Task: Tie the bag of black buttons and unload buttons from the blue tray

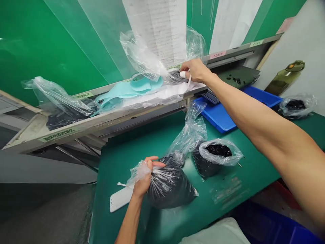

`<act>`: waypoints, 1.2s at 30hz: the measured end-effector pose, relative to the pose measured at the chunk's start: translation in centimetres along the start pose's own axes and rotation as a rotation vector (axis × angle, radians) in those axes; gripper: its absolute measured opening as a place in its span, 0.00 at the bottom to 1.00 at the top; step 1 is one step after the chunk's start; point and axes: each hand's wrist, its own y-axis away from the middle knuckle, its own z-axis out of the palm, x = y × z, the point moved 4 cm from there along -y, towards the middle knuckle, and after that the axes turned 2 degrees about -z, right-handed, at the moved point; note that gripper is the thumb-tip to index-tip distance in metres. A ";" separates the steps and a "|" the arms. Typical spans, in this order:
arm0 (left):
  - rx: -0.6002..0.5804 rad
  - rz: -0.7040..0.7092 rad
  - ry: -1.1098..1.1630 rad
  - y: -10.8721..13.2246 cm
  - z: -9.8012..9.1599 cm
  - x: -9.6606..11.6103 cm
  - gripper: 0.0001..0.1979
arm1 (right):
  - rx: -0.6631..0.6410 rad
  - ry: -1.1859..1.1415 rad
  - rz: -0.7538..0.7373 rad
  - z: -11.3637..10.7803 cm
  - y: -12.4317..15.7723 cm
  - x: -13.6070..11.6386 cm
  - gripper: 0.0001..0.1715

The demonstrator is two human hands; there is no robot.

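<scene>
Bare right arm [254, 117], nearest; right hand [196, 71] above the flat green tabletop's [142, 135] far edge, its grip indistinct. Left hand [142, 179] clenched round the neck of a bulging clear-plastic bag of black contents [169, 188], on that tabletop. Step, apparently: neck gathered; next calls for firm hold.

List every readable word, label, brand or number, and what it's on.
"不良…", rest blurred: pink label on the rail under the green board.
"…放置区", start unclear: green label on the shelf front.
Too blurred or small to read: other green labels, printed sheet.
</scene>
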 end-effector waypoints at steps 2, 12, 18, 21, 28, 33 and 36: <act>-0.010 -0.009 -0.047 -0.1 -0.2 -0.2 0.29 | 0.030 -0.008 0.025 0.5 -0.2 0.1 0.14; 0.012 -0.095 0.018 0.0 -0.5 -0.1 0.34 | 0.354 -0.217 0.058 -3.5 3.6 -1.9 0.17; 0.037 -0.137 0.114 0.7 -0.5 0.5 0.34 | 0.158 -0.832 0.010 -0.4 21.9 -10.2 0.07; 0.089 -0.141 0.202 1.2 -0.6 0.9 0.33 | -0.358 -1.008 0.171 9.6 32.0 -13.4 0.23; 0.257 -0.168 0.395 0.2 -1.0 2.0 0.21 | -0.557 -1.089 0.362 21.6 39.6 -14.8 0.57; 0.273 -0.361 0.440 -2.0 -1.3 0.4 0.09 | -0.640 -1.074 0.420 22.7 40.7 -16.2 0.42; 0.244 -0.433 0.389 -3.1 -0.8 -2.0 0.09 | -0.528 -0.934 0.467 23.5 41.7 -16.0 0.35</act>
